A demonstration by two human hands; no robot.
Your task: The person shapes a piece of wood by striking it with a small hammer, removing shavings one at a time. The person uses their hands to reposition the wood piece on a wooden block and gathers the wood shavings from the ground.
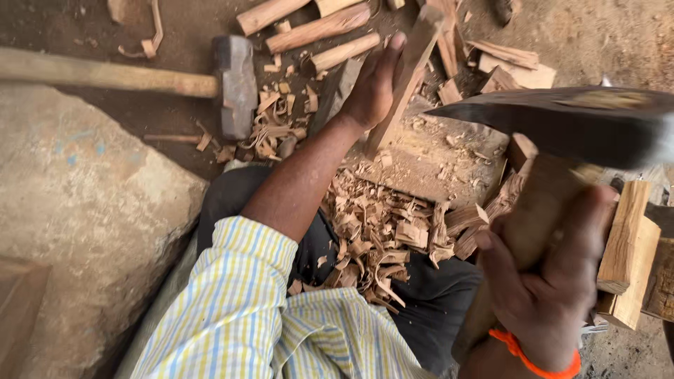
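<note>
My left hand (375, 81) grips a long wooden stick (404, 81) and holds it upright and tilted on a wooden chopping block (421, 158). My right hand (544, 281), with an orange band at the wrist, is closed around the wooden handle (530, 217) of a hatchet. Its dark metal blade (562, 119) is raised at the right, above and beside the stick, blurred. Wood shavings (375, 231) lie piled on my lap and against the block.
A sledgehammer (235, 84) with a long wooden handle lies at the upper left. A large stone (84, 210) fills the left side. Several cut sticks (319, 28) lie on the ground at the top. Split wood blocks (628, 253) stand at the right.
</note>
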